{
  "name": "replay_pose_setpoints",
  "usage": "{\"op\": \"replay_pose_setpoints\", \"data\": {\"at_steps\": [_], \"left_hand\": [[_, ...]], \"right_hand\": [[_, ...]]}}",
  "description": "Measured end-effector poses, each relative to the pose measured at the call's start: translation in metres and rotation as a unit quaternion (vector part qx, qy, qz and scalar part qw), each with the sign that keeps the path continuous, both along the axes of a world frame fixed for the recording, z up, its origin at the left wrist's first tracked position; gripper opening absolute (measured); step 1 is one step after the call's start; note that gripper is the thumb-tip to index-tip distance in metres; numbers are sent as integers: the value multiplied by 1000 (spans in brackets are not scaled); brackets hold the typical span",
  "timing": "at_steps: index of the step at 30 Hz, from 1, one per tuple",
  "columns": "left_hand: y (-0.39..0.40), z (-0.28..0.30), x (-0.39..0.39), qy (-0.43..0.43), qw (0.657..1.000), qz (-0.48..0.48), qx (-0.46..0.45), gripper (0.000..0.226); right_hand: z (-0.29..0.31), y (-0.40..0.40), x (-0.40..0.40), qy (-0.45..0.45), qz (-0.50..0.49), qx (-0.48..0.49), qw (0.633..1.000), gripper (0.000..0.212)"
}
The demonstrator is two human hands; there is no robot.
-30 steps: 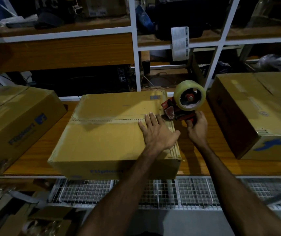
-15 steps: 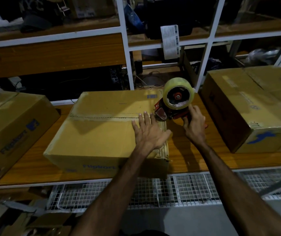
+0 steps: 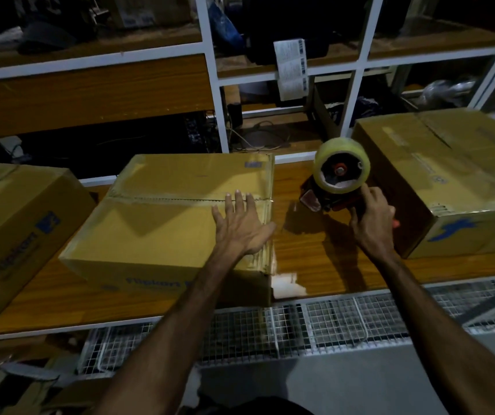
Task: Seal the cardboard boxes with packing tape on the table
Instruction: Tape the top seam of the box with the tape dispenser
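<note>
Table carries three cardboard boxes; the middle box lies under the flat, straight-fingered left hand at its seam, while the right hand grips the tape dispenser just beside it. Sealing well likely means pressing firmly while pulling tape straight along the seam.

The brown matt cardboard box at the centre is showing a strip of glossy clear tape along its seam, and creased tape at its three o'clock edge. The orange-brown wooden table is looking smooth and lightly shiny, its grain showing. At one o'clock, the roll of translucent yellowish packing tape is gleaming on a red plastic dispenser. Below, at six o'clock, a white metal wire grid is looking matt.
</note>
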State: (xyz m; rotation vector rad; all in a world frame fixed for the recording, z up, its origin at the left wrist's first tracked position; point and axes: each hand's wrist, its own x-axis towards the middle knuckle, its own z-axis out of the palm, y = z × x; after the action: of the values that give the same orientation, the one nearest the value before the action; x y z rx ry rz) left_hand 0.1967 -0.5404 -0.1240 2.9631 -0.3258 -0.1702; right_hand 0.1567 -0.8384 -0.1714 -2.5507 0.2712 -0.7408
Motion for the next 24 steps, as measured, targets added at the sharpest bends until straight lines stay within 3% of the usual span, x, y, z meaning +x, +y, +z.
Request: {"op": "replay_pose_setpoints", "data": {"at_steps": [4, 8, 14, 24], "left_hand": [[1, -1, 0, 1, 1000, -7, -6, 112], [5, 0, -1, 6, 1000, -5, -17, 124], [14, -4, 4, -4, 1000, -28, 9, 101], [27, -4, 6, 1, 998, -57, 9, 99]], "right_hand": [[6, 10, -6, 22, 36, -80, 996, 84], [11, 9, -11, 22, 42, -100, 994, 87], [20, 7, -16, 9, 63, -125, 990, 88], [32, 7, -23, 4, 88, -131, 987, 84]]}}
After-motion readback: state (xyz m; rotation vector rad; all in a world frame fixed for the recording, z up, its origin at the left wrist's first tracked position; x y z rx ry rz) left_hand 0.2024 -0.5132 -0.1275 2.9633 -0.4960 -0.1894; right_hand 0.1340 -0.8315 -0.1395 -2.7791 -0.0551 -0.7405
